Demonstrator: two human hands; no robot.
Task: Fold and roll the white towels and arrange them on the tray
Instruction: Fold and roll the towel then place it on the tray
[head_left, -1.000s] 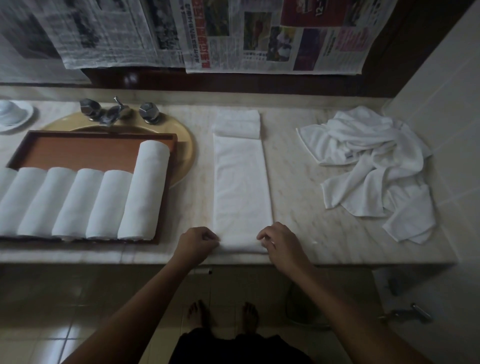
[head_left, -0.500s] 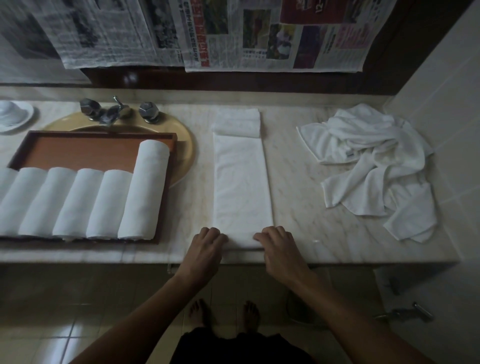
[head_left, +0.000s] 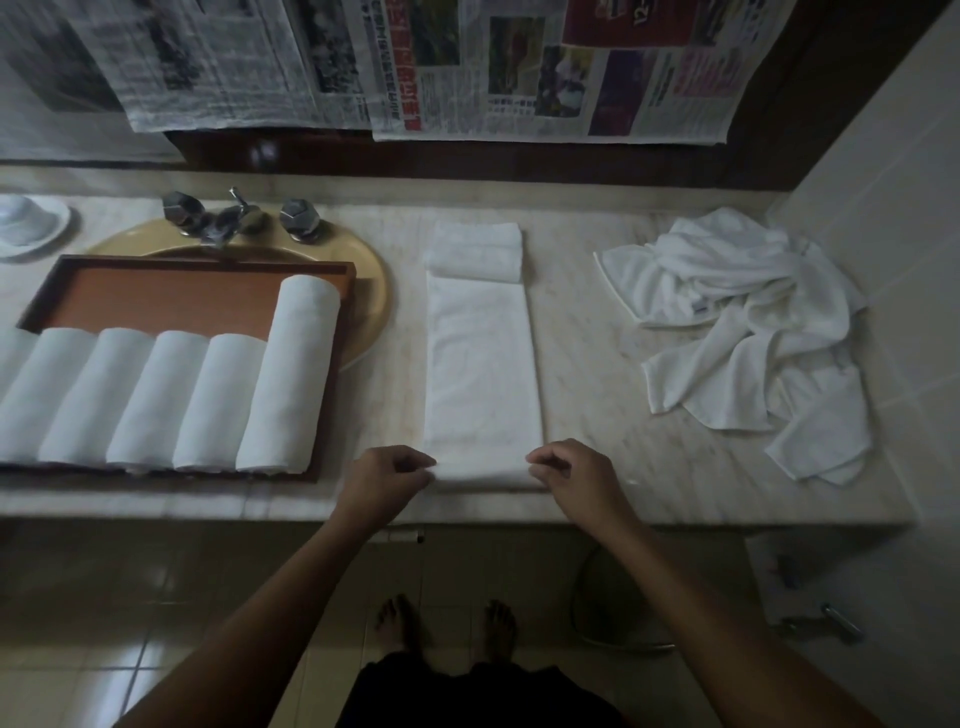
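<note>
A long folded white towel (head_left: 480, 364) lies lengthwise on the marble counter, its near end turned into a small roll at the counter's front edge. My left hand (head_left: 387, 480) pinches the left end of that roll and my right hand (head_left: 576, 480) pinches the right end. A smaller folded towel (head_left: 475, 252) lies at the strip's far end. To the left, a brown wooden tray (head_left: 187, 296) holds several rolled white towels (head_left: 288, 374) side by side. A heap of loose white towels (head_left: 748, 322) sits at the right.
The tray rests over a yellow sink (head_left: 371, 291) with a chrome faucet (head_left: 228, 218). A white dish (head_left: 31, 226) stands at far left. Newspapers (head_left: 519, 67) hang above. A tiled wall (head_left: 893, 234) bounds the right. My bare feet (head_left: 447, 623) show on the tiled floor.
My hands moved from lying over the towel's near end to pinching it at both sides; the near end now shows a small roll.
</note>
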